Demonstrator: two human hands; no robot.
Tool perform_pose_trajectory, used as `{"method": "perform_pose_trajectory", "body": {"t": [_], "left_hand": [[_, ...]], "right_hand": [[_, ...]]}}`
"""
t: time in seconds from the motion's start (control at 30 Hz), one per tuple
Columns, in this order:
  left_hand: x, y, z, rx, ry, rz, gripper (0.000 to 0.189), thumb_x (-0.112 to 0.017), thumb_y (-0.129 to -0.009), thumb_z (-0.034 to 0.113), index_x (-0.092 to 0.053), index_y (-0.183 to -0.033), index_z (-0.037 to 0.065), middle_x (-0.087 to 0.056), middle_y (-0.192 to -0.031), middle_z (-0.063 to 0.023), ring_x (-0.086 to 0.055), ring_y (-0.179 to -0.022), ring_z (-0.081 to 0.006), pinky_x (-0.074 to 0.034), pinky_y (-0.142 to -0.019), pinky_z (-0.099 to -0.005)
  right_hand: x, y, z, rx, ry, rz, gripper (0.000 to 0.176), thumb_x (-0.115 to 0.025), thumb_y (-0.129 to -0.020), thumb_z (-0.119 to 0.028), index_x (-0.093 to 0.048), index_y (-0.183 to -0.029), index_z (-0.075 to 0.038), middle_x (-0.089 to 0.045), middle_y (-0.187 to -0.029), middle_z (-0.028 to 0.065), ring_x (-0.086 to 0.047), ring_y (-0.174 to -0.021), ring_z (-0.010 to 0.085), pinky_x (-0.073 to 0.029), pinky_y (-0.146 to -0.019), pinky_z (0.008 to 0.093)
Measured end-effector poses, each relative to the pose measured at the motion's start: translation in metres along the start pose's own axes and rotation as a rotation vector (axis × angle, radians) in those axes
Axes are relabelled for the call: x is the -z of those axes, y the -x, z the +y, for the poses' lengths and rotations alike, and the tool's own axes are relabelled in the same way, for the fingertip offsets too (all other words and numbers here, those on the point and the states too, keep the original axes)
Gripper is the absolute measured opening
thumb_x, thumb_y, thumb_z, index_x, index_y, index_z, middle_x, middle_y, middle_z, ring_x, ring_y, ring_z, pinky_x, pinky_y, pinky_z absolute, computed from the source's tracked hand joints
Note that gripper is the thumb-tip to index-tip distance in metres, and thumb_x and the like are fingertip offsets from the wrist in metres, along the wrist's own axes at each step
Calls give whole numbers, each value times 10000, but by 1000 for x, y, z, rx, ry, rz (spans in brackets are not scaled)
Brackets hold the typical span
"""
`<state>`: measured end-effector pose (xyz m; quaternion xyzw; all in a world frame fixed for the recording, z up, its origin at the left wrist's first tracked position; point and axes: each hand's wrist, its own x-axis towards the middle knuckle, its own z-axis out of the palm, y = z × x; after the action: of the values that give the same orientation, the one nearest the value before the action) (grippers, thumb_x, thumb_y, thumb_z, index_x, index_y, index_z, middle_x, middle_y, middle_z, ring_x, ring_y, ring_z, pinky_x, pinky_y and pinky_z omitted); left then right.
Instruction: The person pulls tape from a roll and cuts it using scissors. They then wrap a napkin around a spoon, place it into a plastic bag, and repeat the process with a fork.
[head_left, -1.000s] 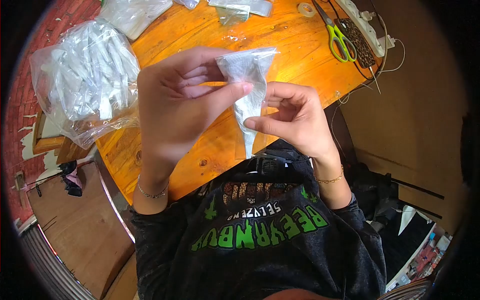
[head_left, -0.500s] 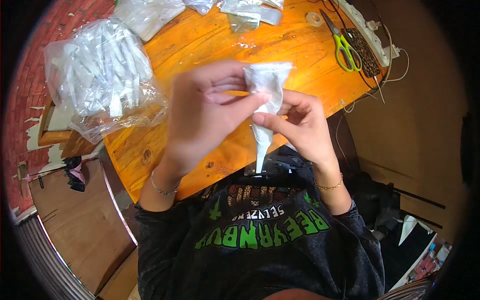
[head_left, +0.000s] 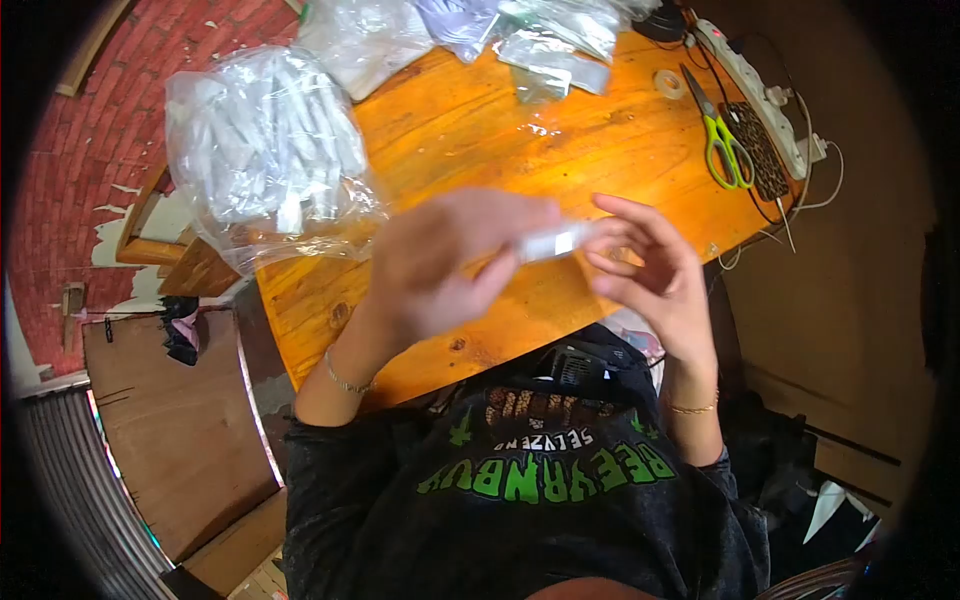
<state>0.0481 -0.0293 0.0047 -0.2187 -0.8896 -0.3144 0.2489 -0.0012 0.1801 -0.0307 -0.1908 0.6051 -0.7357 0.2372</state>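
A small white packet in clear plastic [head_left: 548,244] is held over the front part of the table, folded or rolled into a short, narrow shape with a bright glint on it. My left hand [head_left: 445,260], smeared by motion, pinches its left end between thumb and fingers. At the other end, my right hand [head_left: 655,265] has its fingers curved and spread apart, the fingertips right beside the packet. To the left lies a large clear plastic bag [head_left: 270,150] full of similar white, narrow packets.
Along the far side of the wooden table [head_left: 440,150] lie more plastic bags [head_left: 365,40] and flat clear sleeves [head_left: 560,70]. Toward the right edge are a tape roll [head_left: 669,84], green-handled scissors [head_left: 722,140], a leopard-print item [head_left: 757,150] and a white power strip [head_left: 755,90] with cables.
The packet has gone from a long tapering shape hanging upright to a short one lying sideways. My right hand has loosened and spread its fingers. The whole view has shifted.
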Motion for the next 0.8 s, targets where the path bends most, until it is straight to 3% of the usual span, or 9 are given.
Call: {"method": "perform_pose_trajectory", "body": {"t": [0.03, 0.07, 0.2, 0.37, 0.47, 0.53, 0.6, 0.67, 0.8], "left_hand": [[6, 8, -5, -244, -101, 6, 218, -619, -706, 12, -658, -919, 35, -649, -950, -31, -636, -835, -177, -533, -664, -300], [18, 14, 3, -295, -117, -64, 254, -635, -682, -27, -661, -924, 46, -651, -960, -60, -639, -845, -205, -534, -693, -298], [40, 34, 13, -280, -305, -164, 276, -629, -655, -54, -663, -902, 64, -660, -938, -72, -641, -856, -219, -535, -708, -292], [61, 58, 4, -222, -408, -118, 139, -632, -676, 56, -664, -811, 44, -672, -851, -57, -643, -817, -202, -527, -678, -270], [65, 64, 16, -248, -334, -173, 167, -601, -676, 103, -650, -813, 20, -662, -871, -87, -637, -832, -218, -532, -687, -290], [61, 59, 23, -288, -291, -198, 161, -602, -675, 111, -646, -801, 22, -660, -878, -91, -637, -836, -221, -535, -713, -297], [56, 60, 29, -313, -234, -203, 145, -607, -669, 110, -633, -779, 19, -656, -885, -93, -635, -835, -224, -538, -752, -314], [53, 61, 32, -347, -234, -191, 137, -607, -672, 107, -629, -775, 18, -655, -880, -93, -634, -832, -226, -540, -751, -317], [57, 63, 33, -348, -262, -196, 99, -629, -657, 75, -612, -730, 11, -653, -863, -90, -634, -815, -229, -544, -744, -327]], "right_hand": [[5, 0, -4, 6, 0, 15, 505, -667, -715, 69, -511, -1188, -15, -580, -1009, 50, -537, -961, 104, -465, -855, 259], [12, 2, -5, 18, 7, 22, 471, -656, -723, 73, -521, -1169, 1, -584, -1001, 54, -540, -937, 103, -466, -840, 256], [19, 3, -4, 39, -3, 40, 355, -638, -749, 59, -566, -1095, 31, -602, -935, 57, -541, -871, 94, -455, -776, 230], [6, -6, 2, -44, 192, 31, 219, -644, -781, -10, -628, -1000, -12, -612, -874, 22, -552, -795, 73, -448, -725, 205], [-19, -45, 4, 12, 427, -171, 128, -639, -792, -80, -643, -903, -16, -628, -797, 45, -578, -759, 97, -454, -673, 222], [-47, -76, 6, 218, 557, -263, 155, -660, -757, -141, -637, -853, -21, -623, -784, 102, -605, -757, 185, -470, -677, 286], [-83, -108, 27, 513, 657, -271, 220, -693, -738, -176, -625, -845, 3, -607, -790, 73, -548, -637, 148, -445, -573, 274], [-120, -130, 39, 793, 707, -146, 215, -689, -709, -217, -622, -747, -16, -585, -739, 111, -592, -758, 283, -480, -711, 378], [-164, -157, 61, 920, 1047, -132, 211, -670, -700, -168, -600, -753, 23, -549, -764, 142, -572, -770, 301, -499, -599, 370]]}}
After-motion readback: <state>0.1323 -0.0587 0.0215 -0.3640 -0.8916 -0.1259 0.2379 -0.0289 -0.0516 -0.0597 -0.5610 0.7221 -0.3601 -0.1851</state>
